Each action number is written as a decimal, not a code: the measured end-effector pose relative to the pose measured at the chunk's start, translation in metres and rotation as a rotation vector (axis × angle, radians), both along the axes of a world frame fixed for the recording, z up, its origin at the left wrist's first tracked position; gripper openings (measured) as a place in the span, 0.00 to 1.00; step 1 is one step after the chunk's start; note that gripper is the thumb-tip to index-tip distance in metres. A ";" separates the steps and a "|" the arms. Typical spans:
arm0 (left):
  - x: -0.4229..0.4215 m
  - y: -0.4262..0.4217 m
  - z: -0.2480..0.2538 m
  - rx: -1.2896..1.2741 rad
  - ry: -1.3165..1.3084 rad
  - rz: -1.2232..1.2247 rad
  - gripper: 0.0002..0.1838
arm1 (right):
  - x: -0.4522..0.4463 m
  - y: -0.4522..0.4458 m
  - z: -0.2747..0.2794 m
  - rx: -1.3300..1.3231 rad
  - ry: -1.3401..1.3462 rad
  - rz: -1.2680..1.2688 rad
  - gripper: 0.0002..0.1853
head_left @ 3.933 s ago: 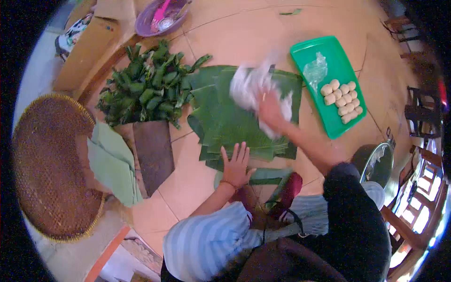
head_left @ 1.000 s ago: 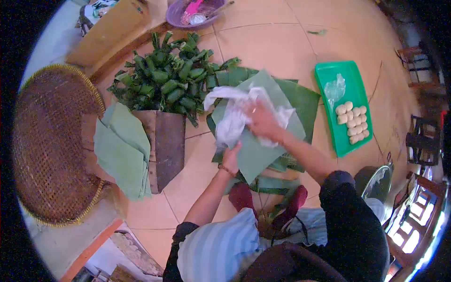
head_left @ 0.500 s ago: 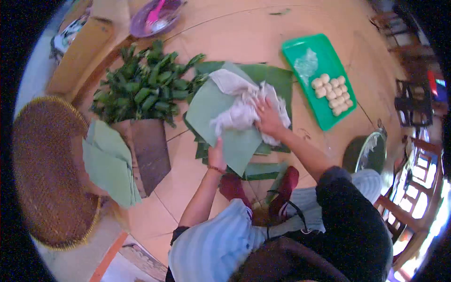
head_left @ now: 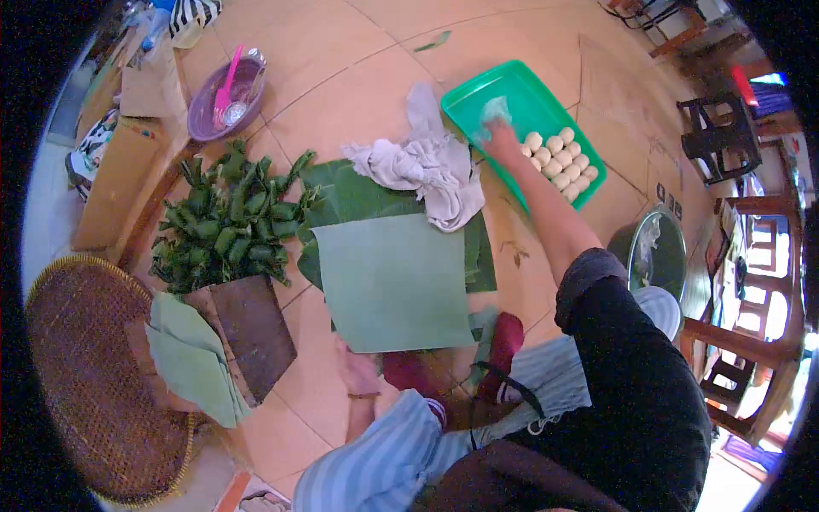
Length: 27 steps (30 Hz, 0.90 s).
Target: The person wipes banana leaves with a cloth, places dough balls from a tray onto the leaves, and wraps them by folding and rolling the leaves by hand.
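My right hand (head_left: 501, 138) reaches into the green tray (head_left: 478, 83), its fingers closed on a clear plastic piece (head_left: 496, 110). Rows of pale dough balls (head_left: 564, 160) sit in the tray beside it. A light green leaf sheet (head_left: 394, 286) lies over darker banana leaves (head_left: 358, 197) on the floor. The crumpled white cloth (head_left: 418, 166) rests at the top of those leaves. My left hand (head_left: 358, 367) is blurred at the sheet's lower left corner, and its fingers cannot be made out.
Green leaf-wrapped bundles (head_left: 229, 226) are heaped at left, above a brown box (head_left: 254, 328) with leaf sheets (head_left: 192, 358). A woven tray (head_left: 102, 384) lies further left. A purple bowl (head_left: 201, 112) is at upper left, a metal-rimmed pot (head_left: 655, 256) at right.
My right hand has left the white cloth, which now lies on the leaves, and has moved to the plastic in the tray. The light leaf lies squarer, and my left hand is lower.
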State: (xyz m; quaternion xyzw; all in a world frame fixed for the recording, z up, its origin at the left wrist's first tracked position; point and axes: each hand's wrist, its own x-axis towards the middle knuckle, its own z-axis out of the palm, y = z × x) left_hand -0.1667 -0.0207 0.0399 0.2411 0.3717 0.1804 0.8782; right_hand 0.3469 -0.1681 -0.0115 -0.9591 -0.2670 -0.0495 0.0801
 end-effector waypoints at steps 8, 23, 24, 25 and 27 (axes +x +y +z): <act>0.035 0.086 -0.012 0.160 0.298 -0.534 0.25 | 0.012 -0.093 0.037 0.213 -0.209 -0.019 0.12; 0.012 0.024 -0.029 0.179 0.366 -0.248 0.27 | -0.028 -0.099 -0.015 -0.005 0.101 -0.354 0.23; 0.011 0.020 -0.030 0.168 0.331 -0.235 0.27 | -0.029 -0.102 -0.011 0.004 0.122 -0.340 0.22; 0.009 0.016 -0.031 0.155 0.298 -0.225 0.27 | -0.030 -0.105 -0.008 0.015 0.151 -0.323 0.21; 0.002 0.016 -0.043 -0.004 0.179 -0.167 0.26 | -0.030 -0.112 0.003 0.044 0.213 -0.300 0.20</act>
